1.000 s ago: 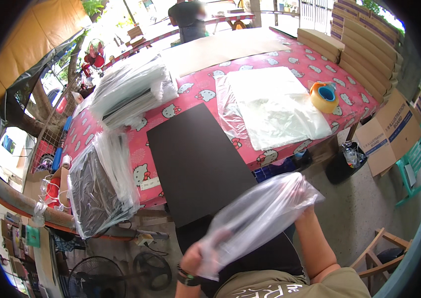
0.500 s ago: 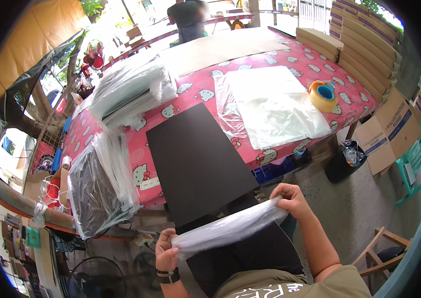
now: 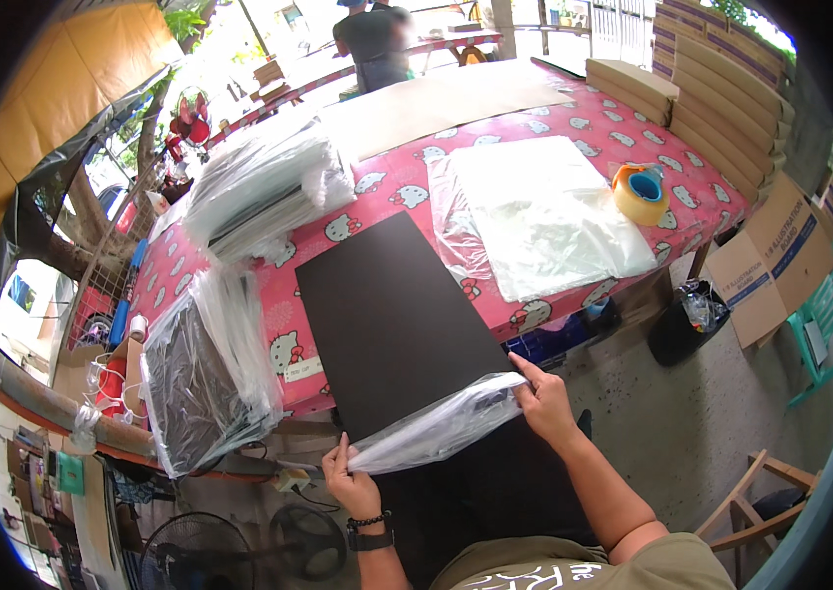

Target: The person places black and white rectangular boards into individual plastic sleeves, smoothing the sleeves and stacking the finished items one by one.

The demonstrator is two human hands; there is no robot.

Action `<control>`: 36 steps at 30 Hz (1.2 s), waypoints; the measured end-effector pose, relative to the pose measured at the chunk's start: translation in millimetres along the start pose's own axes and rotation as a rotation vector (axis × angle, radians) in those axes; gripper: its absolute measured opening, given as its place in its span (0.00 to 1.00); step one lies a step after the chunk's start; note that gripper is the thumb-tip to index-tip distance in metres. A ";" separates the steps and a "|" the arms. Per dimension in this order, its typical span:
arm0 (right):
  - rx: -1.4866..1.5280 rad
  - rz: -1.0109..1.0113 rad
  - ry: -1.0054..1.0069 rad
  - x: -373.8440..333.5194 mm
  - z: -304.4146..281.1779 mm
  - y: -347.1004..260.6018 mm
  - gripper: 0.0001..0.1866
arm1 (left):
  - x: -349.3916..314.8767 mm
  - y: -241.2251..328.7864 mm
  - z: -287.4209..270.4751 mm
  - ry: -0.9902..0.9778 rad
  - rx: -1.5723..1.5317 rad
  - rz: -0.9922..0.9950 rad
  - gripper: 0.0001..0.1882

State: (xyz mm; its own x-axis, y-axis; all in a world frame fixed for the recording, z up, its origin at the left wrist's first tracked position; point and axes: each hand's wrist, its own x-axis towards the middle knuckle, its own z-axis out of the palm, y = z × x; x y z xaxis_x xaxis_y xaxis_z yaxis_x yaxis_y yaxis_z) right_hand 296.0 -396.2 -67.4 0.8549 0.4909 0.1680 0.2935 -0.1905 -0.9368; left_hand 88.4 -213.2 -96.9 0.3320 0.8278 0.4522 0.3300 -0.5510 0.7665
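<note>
A black board [image 3: 392, 315] lies on the pink patterned table, its near end jutting past the edge toward me. Across that end stretches a clear plastic sleeve [image 3: 436, 428], gathered into a band and pulled wide between my hands. My left hand [image 3: 351, 477] pinches its left end beside the board's near left corner. At the right corner, my right hand [image 3: 544, 403] grips the other end, index finger stretched along the board's edge. The sleeve lies over the board's near edge; how far the board reaches into it I cannot tell.
White plastic sheets [image 3: 554, 216] and tape rolls [image 3: 641, 192] lie right of the board. Plastic-wrapped stacks [image 3: 269, 182] and a wrapped black board pack [image 3: 205, 379] are on the left. Brown cartons [image 3: 731, 108], a black bin [image 3: 687, 324] and a standing fan [image 3: 195, 551] stand around the table.
Both hands have moved forward, bringing the plastic sleeve from above my lap onto the board's near end. My right index finger has straightened along the edge.
</note>
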 end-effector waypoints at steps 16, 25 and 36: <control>-0.104 0.054 -0.021 -1.8 -4.7 -1.6 0.21 | -2.3 10.5 -8.8 -0.090 0.132 0.069 0.23; -0.323 -0.144 0.096 -15.3 -18.4 -21.5 0.11 | -6.3 14.6 -31.4 -0.124 -0.340 -0.270 0.12; 0.536 0.370 -0.175 -65.1 -34.7 32.8 0.02 | -76.5 -13.2 -42.0 -0.091 -0.767 -0.604 0.11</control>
State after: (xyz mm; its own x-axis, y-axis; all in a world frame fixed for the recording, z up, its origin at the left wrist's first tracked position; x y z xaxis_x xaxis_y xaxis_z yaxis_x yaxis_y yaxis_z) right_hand 264.7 -463.9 -98.4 0.7630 0.6137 -0.2030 -0.2966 0.0534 -0.9535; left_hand 21.5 -264.9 -122.5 0.3730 0.9192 -0.1260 -0.1861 0.2071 0.9604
